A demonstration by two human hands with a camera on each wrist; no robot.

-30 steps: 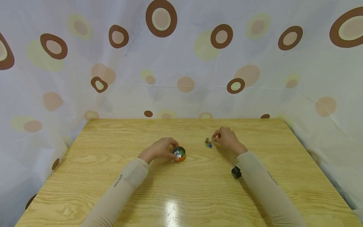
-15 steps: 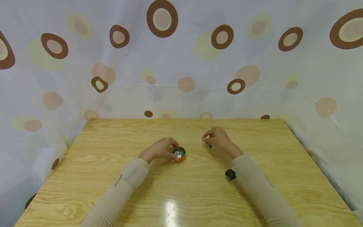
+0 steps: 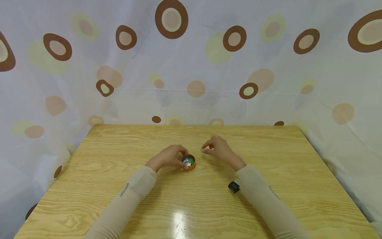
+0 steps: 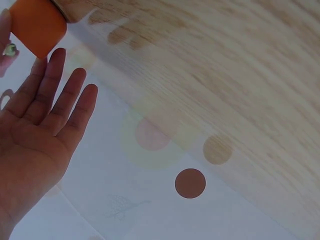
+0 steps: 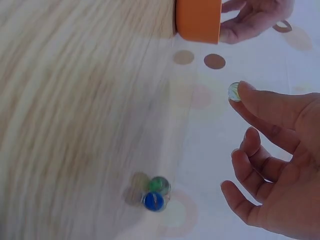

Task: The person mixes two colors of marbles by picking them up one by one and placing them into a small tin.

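My left hand (image 3: pixel 168 157) holds a small round orange bowl (image 3: pixel 192 166), thumb and fingers on its rim. Inside the bowl, in the head view, are a shiny inner surface and something green like a marble. My right hand (image 3: pixel 219 149) pinches a clear marble (image 5: pixel 234 92) with pale green swirls between thumb and forefinger, above the table to the right of the bowl. A green marble (image 5: pixel 160 184) and a blue marble (image 5: pixel 153 201) lie on the table in the right wrist view. The right hand hides them in the head view.
Both hands work over a light wood-grain table (image 3: pixel 134 205). A patterned curtain (image 3: pixel 194 66) hangs behind it and along both sides. On the right wrist sits a small black device (image 3: pixel 234 187), low over the tabletop.
My right hand has moved left from the marble group toward the bowl, with a marble between its fingertips. The left hand and bowl have stayed in place.
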